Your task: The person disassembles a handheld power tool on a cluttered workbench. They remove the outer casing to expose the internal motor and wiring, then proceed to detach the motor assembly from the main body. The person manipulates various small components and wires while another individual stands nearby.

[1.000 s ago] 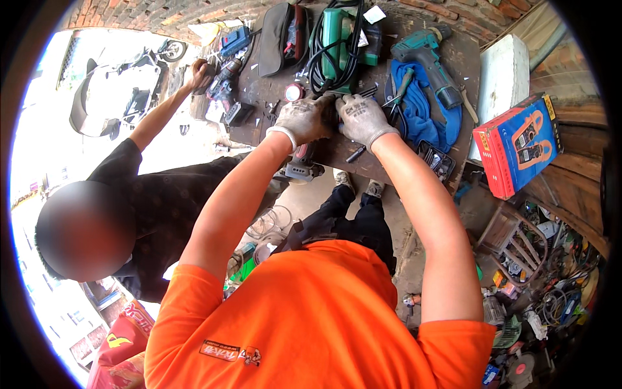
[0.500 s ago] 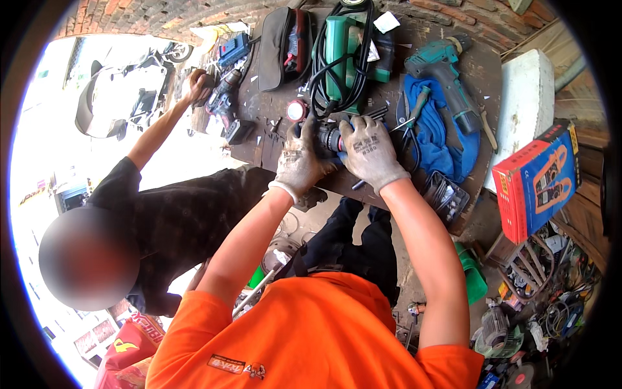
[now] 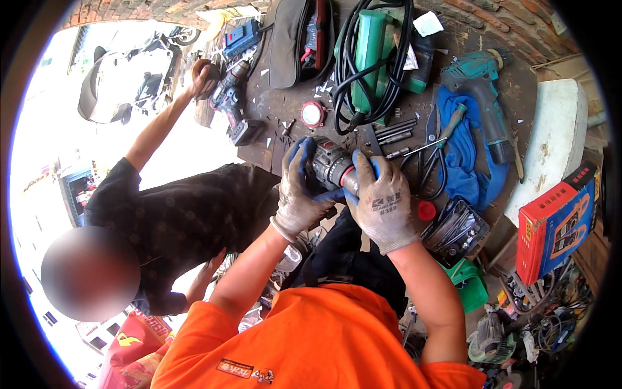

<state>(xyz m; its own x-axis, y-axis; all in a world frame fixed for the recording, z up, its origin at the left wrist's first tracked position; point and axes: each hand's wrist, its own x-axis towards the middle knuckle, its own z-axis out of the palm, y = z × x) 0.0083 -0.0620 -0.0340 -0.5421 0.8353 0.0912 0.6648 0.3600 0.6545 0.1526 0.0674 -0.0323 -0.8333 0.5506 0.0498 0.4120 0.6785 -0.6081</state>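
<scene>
One black, red-collared power drill (image 3: 329, 161) is grasped between the white-gloved, blue-tipped left hand (image 3: 295, 196) and the similarly gloved right hand (image 3: 383, 202).

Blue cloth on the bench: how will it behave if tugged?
Likely floppy: the blue cloth lies in loose folds. Tugging would probably drag the green-handled screwdriver, which rests across it. The teal drill seems to overlap it too, so its weight may pin part down.

The drill (image 3: 330, 161) is dark grey and black, with some red near its front; held between the left hand (image 3: 296, 198) and the right hand (image 3: 385, 202), it points rightward, slightly toward the person
</scene>
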